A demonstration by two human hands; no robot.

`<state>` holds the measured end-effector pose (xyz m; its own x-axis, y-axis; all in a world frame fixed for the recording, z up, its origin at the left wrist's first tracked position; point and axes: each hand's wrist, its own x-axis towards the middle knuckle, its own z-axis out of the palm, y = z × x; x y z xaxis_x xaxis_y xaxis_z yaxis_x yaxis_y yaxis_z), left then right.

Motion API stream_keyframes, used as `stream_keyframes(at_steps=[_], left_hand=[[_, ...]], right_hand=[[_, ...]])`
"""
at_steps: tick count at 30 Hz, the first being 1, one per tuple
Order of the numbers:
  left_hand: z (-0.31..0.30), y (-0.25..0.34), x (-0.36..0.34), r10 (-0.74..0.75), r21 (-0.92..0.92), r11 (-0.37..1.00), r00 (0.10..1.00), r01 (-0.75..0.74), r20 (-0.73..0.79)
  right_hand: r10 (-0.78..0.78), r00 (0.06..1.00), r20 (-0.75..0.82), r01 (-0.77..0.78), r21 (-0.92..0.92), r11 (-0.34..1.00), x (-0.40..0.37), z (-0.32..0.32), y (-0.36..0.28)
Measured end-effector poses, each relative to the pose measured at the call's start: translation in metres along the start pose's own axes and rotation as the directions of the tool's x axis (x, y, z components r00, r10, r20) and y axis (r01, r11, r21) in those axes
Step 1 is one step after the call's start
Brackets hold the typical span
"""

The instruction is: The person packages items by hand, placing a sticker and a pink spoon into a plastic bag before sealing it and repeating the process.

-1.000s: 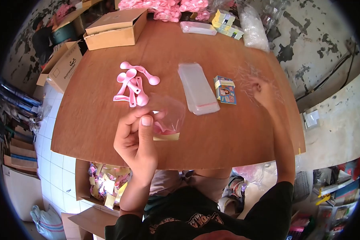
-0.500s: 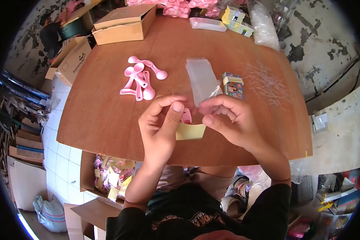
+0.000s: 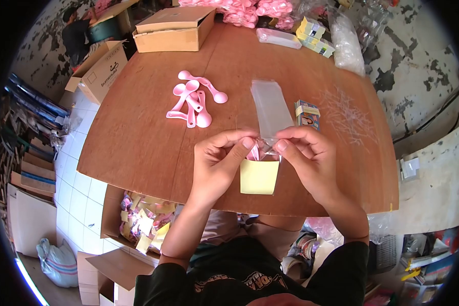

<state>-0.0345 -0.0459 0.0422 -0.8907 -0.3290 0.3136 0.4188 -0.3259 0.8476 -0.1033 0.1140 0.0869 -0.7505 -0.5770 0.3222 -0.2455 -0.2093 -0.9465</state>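
Note:
Both hands pinch the top of a small clear bag [image 3: 266, 148] near the table's front edge. My left hand [image 3: 220, 160] grips its left side, with thumb and forefinger pressed together. My right hand [image 3: 311, 155] pinches the right side the same way. A pale yellow card [image 3: 259, 177] hangs below the fingers, with something pink just above it, partly hidden. Pink measuring spoons [image 3: 193, 97] lie in a loose pile to the left. Beyond the hands is a stack of clear bags [image 3: 272, 107], and right of it a banded stack of printed cards [image 3: 307, 113].
Thin clear strips [image 3: 349, 115] lie at the table's right. At the back stand a cardboard box [image 3: 173, 38], pink bundles [image 3: 239, 14] and a plastic roll [image 3: 347, 43]. An open box of packed items [image 3: 145, 222] is below the front edge. Another person [image 3: 76, 38] is far left.
My right hand has closed on the clear bag, beside my left hand. The yellow card now hangs lower and faces up more fully. The whole view has shifted slightly.

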Motion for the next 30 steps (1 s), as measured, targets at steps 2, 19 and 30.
stream_keyframes(at_steps=[2, 19, 30], left_hand=[[-0.002, 0.002, -0.001, -0.004, -0.007, 1.000, 1.000, 0.004, 0.007], [-0.028, -0.003, -0.006, -0.052, 0.010, 0.999, 0.993, 0.052, 0.101], [-0.028, -0.006, -0.007, -0.037, 0.008, 0.999, 0.995, 0.037, 0.089]], right_hand=[[0.020, 1.000, -0.015, -0.022, -0.092, 0.996, -0.001, -0.005, 0.006], [-0.021, 0.977, 0.212, 0.048, -0.123, 0.991, 0.009, -0.025, 0.030], [-0.005, 0.968, 0.252, 0.041, -0.138, 0.990, 0.006, -0.027, 0.030]])
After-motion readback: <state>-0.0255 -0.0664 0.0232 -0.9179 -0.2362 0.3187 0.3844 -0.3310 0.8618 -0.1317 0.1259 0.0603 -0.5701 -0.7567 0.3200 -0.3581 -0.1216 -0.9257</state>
